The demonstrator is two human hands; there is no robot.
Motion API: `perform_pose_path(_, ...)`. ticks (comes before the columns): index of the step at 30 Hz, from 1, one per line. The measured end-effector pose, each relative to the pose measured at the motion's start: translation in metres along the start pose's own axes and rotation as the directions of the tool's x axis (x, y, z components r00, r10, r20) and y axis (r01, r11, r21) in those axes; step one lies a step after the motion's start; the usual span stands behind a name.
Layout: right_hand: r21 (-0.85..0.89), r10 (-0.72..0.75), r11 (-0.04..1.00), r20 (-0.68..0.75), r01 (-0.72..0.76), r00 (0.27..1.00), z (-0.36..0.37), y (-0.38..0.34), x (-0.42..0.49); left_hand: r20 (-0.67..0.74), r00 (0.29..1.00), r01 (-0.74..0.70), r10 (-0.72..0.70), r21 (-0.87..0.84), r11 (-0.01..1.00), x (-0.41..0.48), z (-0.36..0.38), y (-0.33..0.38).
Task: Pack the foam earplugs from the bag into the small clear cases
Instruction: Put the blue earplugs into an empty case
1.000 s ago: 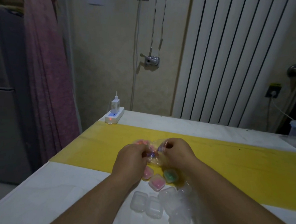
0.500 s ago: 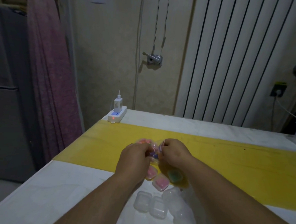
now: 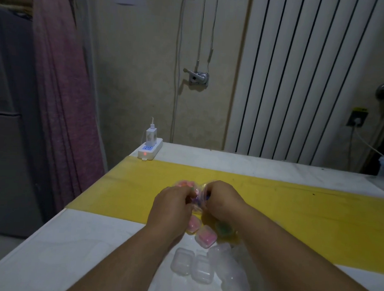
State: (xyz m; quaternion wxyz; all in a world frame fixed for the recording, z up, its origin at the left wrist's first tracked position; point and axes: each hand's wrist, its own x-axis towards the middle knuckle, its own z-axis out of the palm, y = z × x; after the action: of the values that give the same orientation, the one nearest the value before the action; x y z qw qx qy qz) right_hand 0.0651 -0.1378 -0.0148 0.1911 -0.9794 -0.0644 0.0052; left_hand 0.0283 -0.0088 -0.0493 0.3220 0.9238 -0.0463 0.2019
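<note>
My left hand [image 3: 171, 205] and my right hand [image 3: 220, 197] meet over the yellow strip and both pinch a clear bag of coloured foam earplugs [image 3: 198, 198] between them. Pink earplugs [image 3: 184, 184] show through the bag just beyond my left hand. Below the hands lie filled cases: two with pink plugs [image 3: 206, 236] and one with green plugs [image 3: 224, 229]. Nearer to me, several empty small clear cases [image 3: 181, 261] lie on the white table, partly under my right forearm.
A white power strip [image 3: 149, 148] with a charger and a red light sits at the table's far left corner. The table's left edge [image 3: 56, 218] drops off toward a pink curtain. A white radiator stands behind the table.
Both hands stay together on the bag, barely shifting. The camera view has drifted slightly, so everything sits a little lower and to the right.
</note>
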Motion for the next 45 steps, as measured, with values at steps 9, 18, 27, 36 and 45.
perform_pose_path(9,0.532,0.232,0.845,-0.265,-0.059,0.936,-0.013,0.007,-0.004,-0.022,1.000,0.020,-0.021,-0.067,0.998,-0.001,0.000,0.000)
perform_pose_path(18,0.628,0.281,0.777,-0.309,-0.027,0.909,-0.028,0.033,-0.055,-0.190,0.971,-0.143,0.142,0.010,0.990,-0.001,-0.006,0.011)
perform_pose_path(27,0.930,0.122,0.364,-0.101,0.051,0.987,-0.029,0.050,-0.092,0.012,0.978,-0.172,0.209,-0.526,0.833,-0.025,-0.016,0.054)
perform_pose_path(36,0.942,0.230,0.322,-0.177,0.096,0.957,-0.029,0.048,-0.089,0.083,0.996,0.024,0.036,-0.625,0.781,-0.023,-0.010,0.044)
perform_pose_path(45,0.872,0.170,0.471,-0.236,0.131,0.957,-0.020,0.044,-0.090,0.080,0.997,0.044,0.010,-0.646,0.762,-0.024,-0.009,0.044)
